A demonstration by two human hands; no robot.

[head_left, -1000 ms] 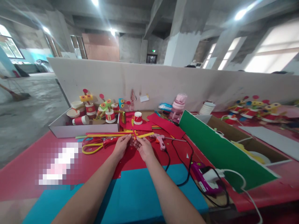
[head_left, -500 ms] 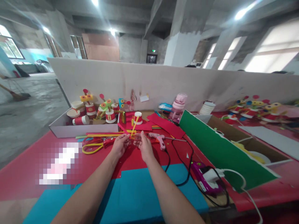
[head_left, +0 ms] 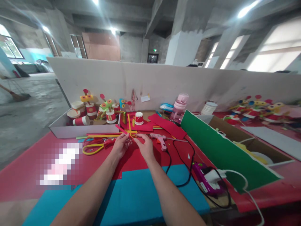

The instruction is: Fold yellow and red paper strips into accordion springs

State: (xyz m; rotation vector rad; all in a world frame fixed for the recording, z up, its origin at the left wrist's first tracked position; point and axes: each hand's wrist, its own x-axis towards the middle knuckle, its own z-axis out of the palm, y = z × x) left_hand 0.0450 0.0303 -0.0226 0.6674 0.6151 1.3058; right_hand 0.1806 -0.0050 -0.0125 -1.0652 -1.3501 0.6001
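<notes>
Between my hands is a small folded paper spring (head_left: pixel 133 136) made of red and yellow strips. My left hand (head_left: pixel 121 146) is closed, pinching it at its left end, where the loose red strip (head_left: pixel 120 128) slants up to the left. The loose yellow strip (head_left: pixel 129 123) stands nearly upright above the fold. My right hand (head_left: pixel 145 147) has its thumb and fingertips closed at the spring's right end. A pink glue gun (head_left: pixel 161 140) lies just right of my right hand. Yellow-handled scissors (head_left: pixel 92 150) lie left of my left hand.
A white box (head_left: pixel 84 131) at the back left holds paper-cup figures. Behind my hands stands a red-and-white paper cup (head_left: pixel 139 118). Blue sheet (head_left: pixel 145 194) covers the front edge. On the right are a green-sided box (head_left: pixel 221 150) and a purple power strip (head_left: pixel 207 179) with cables.
The yellow strip has swung from leaning right to nearly upright. My right hand's fingers have moved left and closed at the spring's end. My left hand stays about in place.
</notes>
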